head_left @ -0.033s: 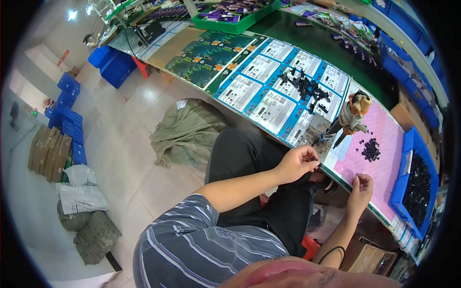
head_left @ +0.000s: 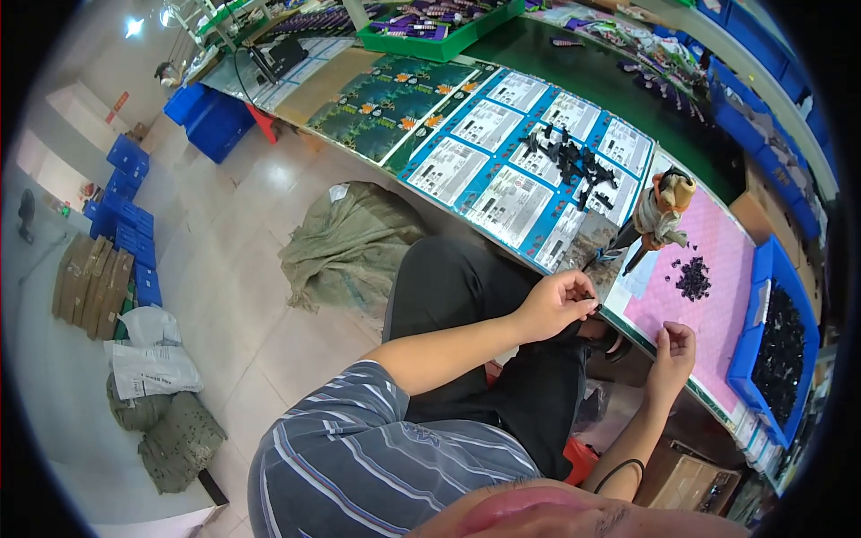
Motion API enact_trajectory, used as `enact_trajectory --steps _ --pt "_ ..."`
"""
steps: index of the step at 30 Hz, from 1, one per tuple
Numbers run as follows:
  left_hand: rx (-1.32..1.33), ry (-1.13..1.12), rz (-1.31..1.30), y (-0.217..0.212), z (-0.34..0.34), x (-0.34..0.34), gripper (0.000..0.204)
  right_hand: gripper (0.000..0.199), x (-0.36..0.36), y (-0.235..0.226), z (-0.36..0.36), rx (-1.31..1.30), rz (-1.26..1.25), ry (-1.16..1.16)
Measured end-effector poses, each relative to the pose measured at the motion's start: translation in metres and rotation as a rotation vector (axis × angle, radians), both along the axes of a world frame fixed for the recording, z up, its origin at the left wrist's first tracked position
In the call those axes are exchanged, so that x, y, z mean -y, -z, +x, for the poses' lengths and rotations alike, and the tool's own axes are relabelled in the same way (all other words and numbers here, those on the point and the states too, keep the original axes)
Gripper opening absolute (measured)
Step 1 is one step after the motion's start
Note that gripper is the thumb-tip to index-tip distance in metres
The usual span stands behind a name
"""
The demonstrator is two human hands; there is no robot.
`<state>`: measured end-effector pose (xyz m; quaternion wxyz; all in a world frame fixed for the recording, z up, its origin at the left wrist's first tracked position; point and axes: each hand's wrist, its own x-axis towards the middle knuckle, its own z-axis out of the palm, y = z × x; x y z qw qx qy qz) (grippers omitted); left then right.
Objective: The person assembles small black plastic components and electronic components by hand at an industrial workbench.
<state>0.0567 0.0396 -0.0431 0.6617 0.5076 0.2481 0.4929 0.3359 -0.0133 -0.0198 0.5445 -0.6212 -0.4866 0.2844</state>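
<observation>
Pink matting (head_left: 717,269) is lying just beyond your right hand (head_left: 674,351), whose fingers are curling loosely at the tabletop (head_left: 628,316) edge (whether they are pinching anything, I cannot tell). Your left hand (head_left: 558,303) is pinching a small dark part (head_left: 592,299), too small to make out. Ahead of your right hand, a small heap of black parts (head_left: 692,276) is sitting on the matting.

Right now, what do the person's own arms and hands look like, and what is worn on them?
Both forearms are bare, and the left hand and right hand wear no gloves. A short-sleeved shirt with grey and dark blue stripes covers the shoulder and upper arm. A thin black band loops around the right arm near the elbow. No rings or watch can be made out.
</observation>
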Motion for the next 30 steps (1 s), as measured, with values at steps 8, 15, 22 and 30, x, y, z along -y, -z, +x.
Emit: enact_trajectory --steps 8,15,22,30 --pt "0.045 -0.079 -0.086 -0.019 0.003 0.006 0.012 0.012 0.007 -0.045 -0.040 0.085 0.007 -0.095" --pt "0.056 -0.101 -0.049 -0.016 -0.002 0.003 0.015 0.008 0.007 -0.022 -0.071 -0.196 0.088 -0.190" --pt "0.128 -0.055 -0.047 -0.014 -0.003 0.004 0.017 0.010 0.005 -0.023 -0.092 -0.104 0.137 -0.286" --pt "0.135 -0.002 0.036 -0.013 -0.002 0.004 0.019 0.012 0.001 -0.021 -0.097 -0.079 0.168 -0.306"
